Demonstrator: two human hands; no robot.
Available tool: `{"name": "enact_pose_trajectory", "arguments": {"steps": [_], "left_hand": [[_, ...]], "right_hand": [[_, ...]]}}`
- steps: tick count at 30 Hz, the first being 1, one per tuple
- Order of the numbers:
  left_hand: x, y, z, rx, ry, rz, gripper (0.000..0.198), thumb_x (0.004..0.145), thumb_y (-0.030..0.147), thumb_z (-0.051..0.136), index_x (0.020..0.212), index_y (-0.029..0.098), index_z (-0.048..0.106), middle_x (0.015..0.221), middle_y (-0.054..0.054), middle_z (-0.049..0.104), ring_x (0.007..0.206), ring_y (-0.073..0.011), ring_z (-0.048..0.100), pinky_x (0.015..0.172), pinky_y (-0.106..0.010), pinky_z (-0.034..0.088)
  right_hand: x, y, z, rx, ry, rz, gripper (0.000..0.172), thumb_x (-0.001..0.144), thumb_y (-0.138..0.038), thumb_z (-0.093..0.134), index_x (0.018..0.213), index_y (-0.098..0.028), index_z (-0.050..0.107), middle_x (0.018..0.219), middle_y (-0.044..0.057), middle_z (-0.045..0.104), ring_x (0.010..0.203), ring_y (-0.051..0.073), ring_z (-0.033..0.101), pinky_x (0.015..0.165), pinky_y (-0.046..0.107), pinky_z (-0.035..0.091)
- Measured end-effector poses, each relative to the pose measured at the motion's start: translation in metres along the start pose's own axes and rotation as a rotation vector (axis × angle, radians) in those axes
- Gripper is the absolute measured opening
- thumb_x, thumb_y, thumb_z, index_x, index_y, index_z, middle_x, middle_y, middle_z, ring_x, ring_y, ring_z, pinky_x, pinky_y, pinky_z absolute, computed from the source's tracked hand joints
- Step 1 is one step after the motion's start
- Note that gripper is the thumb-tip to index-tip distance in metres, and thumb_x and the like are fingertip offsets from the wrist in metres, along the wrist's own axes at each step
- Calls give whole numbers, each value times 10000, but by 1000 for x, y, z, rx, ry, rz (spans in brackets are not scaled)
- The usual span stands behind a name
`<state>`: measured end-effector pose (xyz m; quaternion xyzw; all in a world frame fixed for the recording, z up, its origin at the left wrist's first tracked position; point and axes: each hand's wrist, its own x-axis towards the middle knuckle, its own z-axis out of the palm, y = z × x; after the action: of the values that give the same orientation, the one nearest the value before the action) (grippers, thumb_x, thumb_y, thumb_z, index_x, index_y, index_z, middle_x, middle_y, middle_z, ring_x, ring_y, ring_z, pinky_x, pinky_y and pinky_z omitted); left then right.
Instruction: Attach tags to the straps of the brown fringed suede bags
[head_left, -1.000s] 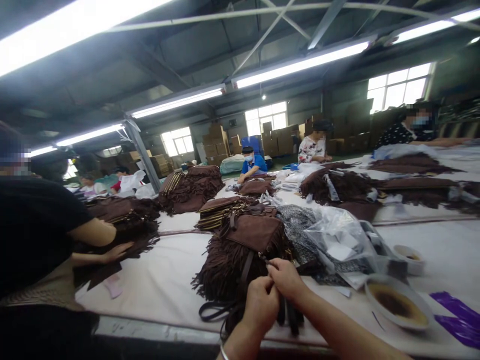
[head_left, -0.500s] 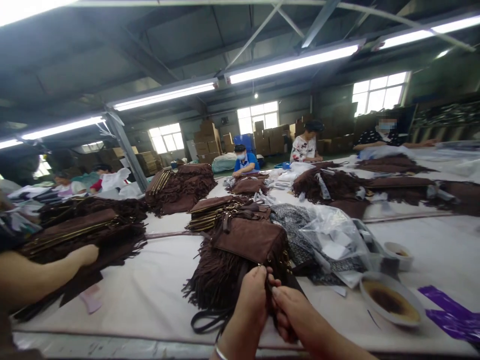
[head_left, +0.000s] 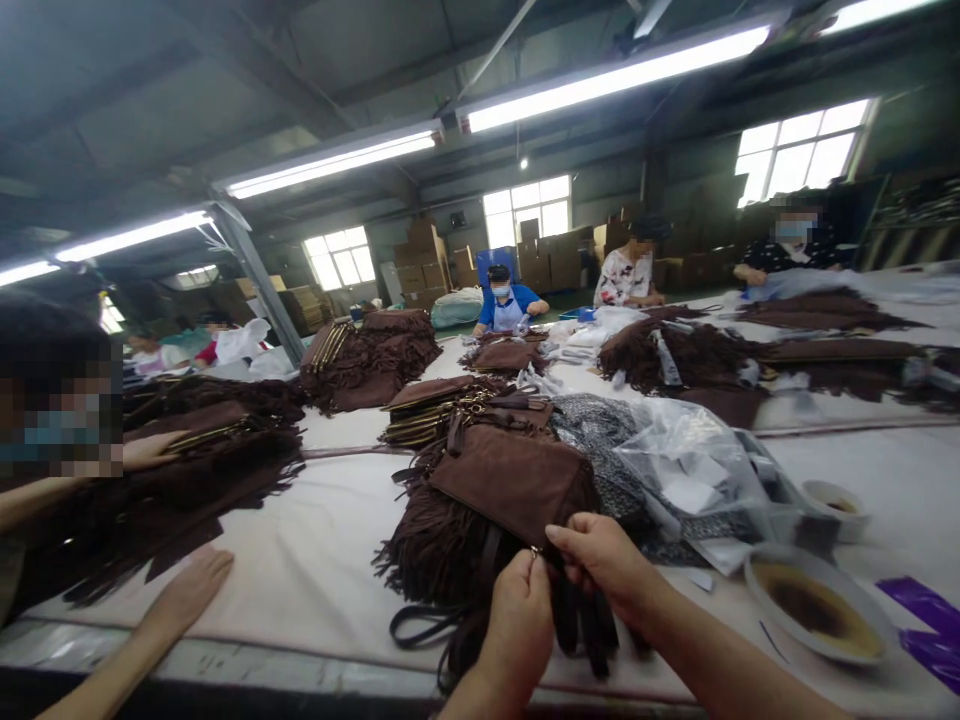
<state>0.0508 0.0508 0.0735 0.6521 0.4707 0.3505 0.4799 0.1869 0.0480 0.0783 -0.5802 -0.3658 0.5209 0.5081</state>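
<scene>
A brown suede fringed bag [head_left: 510, 480] lies on top of a heap of like bags on the white table [head_left: 330, 560], just ahead of me. My left hand [head_left: 521, 620] is closed in a pinch on a small metal ring at the bag's near edge. Beside it my right hand [head_left: 604, 560] is closed on the bag's lower corner, fingers curled over the suede. Dark straps [head_left: 585, 625] hang below both hands, and a loop of strap [head_left: 420, 625] trails left on the table.
A white bowl of brown liquid [head_left: 817, 610] and a smaller cup [head_left: 836, 498] stand at right, behind them clear plastic bags [head_left: 690, 470]. A co-worker's hand [head_left: 187, 590] rests flat on the table at left. More bag piles [head_left: 375, 360] and several seated people fill the far tables.
My hands have shifted slightly up and right on the bag's edge. The co-worker at left has leaned into view and laid a hand flat on the table.
</scene>
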Motion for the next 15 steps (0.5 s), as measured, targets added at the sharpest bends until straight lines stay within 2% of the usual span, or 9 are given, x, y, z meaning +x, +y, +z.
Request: {"name": "enact_pose_trajectory", "arguments": {"steps": [3, 6, 10, 11, 12, 13, 15], "left_hand": [[2, -7, 3, -43, -17, -15, 300, 897, 392, 441, 710, 185, 551, 649, -2, 508, 614, -140, 423, 588, -255, 346], [-2, -13, 4, -27, -26, 40, 280, 909, 383, 446, 806, 179, 608, 711, -29, 579, 649, -157, 474, 612, -259, 371], [-23, -22, -9, 166, -114, 235, 271, 927, 340, 453, 888, 189, 675, 816, -91, 650, 747, -199, 561, 688, -289, 414], [-29, -25, -15, 230, -97, 284, 260, 928, 321, 456, 878, 194, 677, 815, -94, 648, 755, -202, 569, 704, -297, 419], [-32, -28, -21, 292, -30, 322, 237, 925, 305, 467, 879, 196, 673, 804, -91, 638, 753, -203, 571, 712, -304, 423], [-34, -31, -28, 345, 86, 344, 200, 914, 295, 490, 895, 196, 663, 799, -86, 624, 753, -205, 570, 718, -313, 429], [-30, -37, -42, 415, 370, 343, 159, 864, 290, 571, 966, 186, 636, 859, -89, 605, 814, -221, 570, 761, -341, 445]], "right_hand": [[4, 4, -10, 6, -70, 19, 365, 730, -477, 644, 591, -210, 438, 400, -91, 408, 324, 73, 398, 338, 194, 212], [6, 6, -16, 96, -108, 87, 349, 729, -458, 659, 625, -207, 439, 424, -112, 357, 338, 58, 375, 352, 179, 181], [10, 12, -23, 222, -6, 90, 399, 711, -465, 702, 647, -211, 401, 470, -125, 306, 371, 38, 325, 377, 169, 158], [11, 14, -24, 243, 17, 77, 414, 708, -469, 713, 648, -211, 395, 480, -123, 307, 383, 37, 321, 381, 169, 164], [12, 17, -26, 261, 29, 70, 425, 707, -473, 721, 648, -210, 392, 488, -122, 306, 393, 36, 318, 386, 170, 172], [13, 20, -27, 278, 32, 70, 431, 706, -475, 728, 650, -210, 392, 492, -121, 303, 401, 37, 316, 390, 171, 181], [14, 24, -26, 310, 30, 86, 434, 705, -470, 738, 653, -209, 395, 498, -119, 299, 411, 40, 316, 394, 173, 197]]}}
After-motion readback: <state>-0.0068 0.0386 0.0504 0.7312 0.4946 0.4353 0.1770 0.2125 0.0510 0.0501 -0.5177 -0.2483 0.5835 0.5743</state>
